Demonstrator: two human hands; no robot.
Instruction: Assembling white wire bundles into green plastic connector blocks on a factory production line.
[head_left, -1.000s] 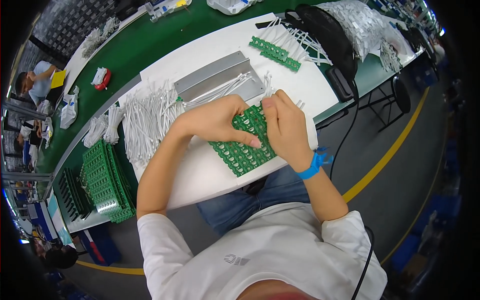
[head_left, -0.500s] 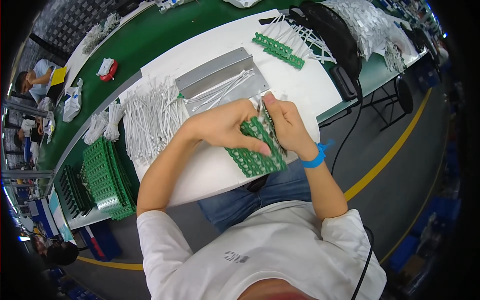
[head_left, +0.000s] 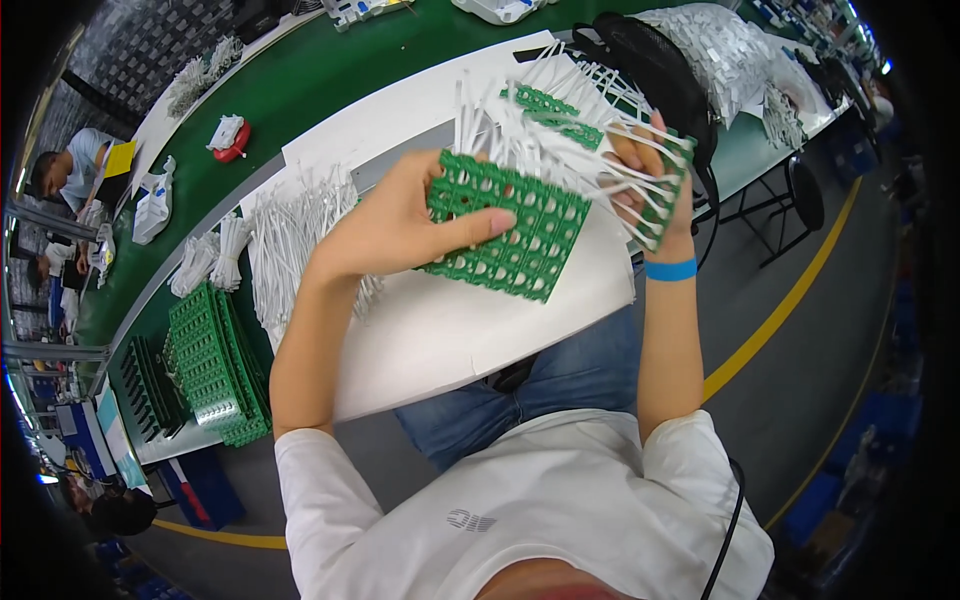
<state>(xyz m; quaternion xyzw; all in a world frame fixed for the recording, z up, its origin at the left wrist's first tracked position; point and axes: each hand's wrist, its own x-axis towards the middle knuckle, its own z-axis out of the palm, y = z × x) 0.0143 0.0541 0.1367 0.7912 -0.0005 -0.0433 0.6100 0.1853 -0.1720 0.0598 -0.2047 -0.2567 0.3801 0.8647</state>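
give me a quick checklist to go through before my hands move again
1. Left hand has the green panel secure: ok, thumb lies across its face.
2. Right hand has the narrow green strip: ok, it is in the fingers.
3. Strip separate from the panel: ok, the boards are apart.
4. White wires behind the panel untangled: cannot tell, they crowd together.
5. Grey metal tray visible: not ok, mostly hidden by the left hand, panel and wires.
6. Other green strips on the white surface visible: ok, though partly covered.
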